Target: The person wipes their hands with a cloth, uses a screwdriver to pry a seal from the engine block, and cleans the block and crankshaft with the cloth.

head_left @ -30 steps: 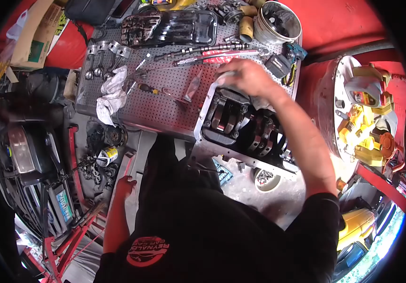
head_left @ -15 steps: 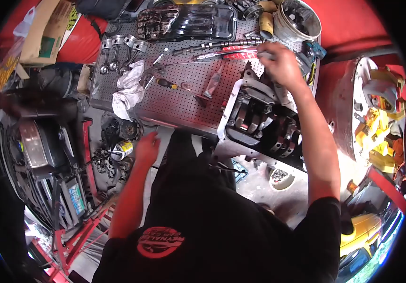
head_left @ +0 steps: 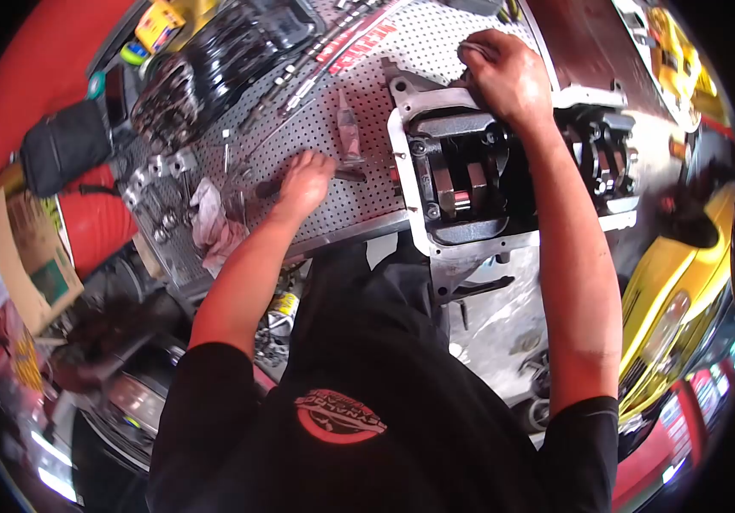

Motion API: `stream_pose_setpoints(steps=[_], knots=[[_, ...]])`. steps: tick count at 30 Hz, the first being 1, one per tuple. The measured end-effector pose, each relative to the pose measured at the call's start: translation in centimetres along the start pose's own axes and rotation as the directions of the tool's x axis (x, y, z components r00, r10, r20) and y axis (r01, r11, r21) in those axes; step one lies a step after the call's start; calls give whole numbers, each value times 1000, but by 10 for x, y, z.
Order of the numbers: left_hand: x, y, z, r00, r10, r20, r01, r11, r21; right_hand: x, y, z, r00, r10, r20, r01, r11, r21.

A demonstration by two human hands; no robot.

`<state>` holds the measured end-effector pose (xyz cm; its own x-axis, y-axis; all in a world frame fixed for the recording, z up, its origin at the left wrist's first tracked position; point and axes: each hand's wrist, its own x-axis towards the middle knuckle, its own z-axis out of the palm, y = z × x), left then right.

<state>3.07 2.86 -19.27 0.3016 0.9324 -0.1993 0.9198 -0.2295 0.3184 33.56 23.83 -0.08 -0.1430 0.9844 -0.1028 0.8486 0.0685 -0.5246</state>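
My right hand (head_left: pixel 513 81) is closed round a small dark metal part (head_left: pixel 479 50), mostly hidden by the fingers, above the far edge of an engine block (head_left: pixel 423 231). Crankshaft journals (head_left: pixel 461 201) show inside the block. On the perforated workbench (head_left: pixel 367 205), my left hand (head_left: pixel 306 184) has its fingers drawn together over a screwdriver (head_left: pixel 268 189), whose dark handle end sticks out on the left. Just right of those fingers lies a short dark piece (head_left: pixel 350 174). A clear tube (head_left: pixel 348 132) with reddish contents lies beyond it.
Pistons with rods (head_left: pixel 158 175) and a white rag (head_left: pixel 214 218) lie on the bench's left side. Long shafts (head_left: pixel 299 73) and a black oil pan (head_left: pixel 256 43) lie farther back. A cardboard box (head_left: pixel 21 265) stands left; a yellow car (head_left: pixel 684 274) is at right.
The view has turned and moved closer to the block. My left hand has come up from beside my body onto the bench, over the screwdriver. My right hand stays closed on the metal part.
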Motion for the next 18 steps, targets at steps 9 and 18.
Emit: stream_pose_setpoints(steps=[9,18], knots=[[30,88,-199,973,-62,-222,8,972,-237,-5,-30,-11,971,239,-17,-239,969,-62],[54,90,-222,981,194,-6,-194,981,-29,-8,-32,-8,962,247,-117,-258,963,-79]])
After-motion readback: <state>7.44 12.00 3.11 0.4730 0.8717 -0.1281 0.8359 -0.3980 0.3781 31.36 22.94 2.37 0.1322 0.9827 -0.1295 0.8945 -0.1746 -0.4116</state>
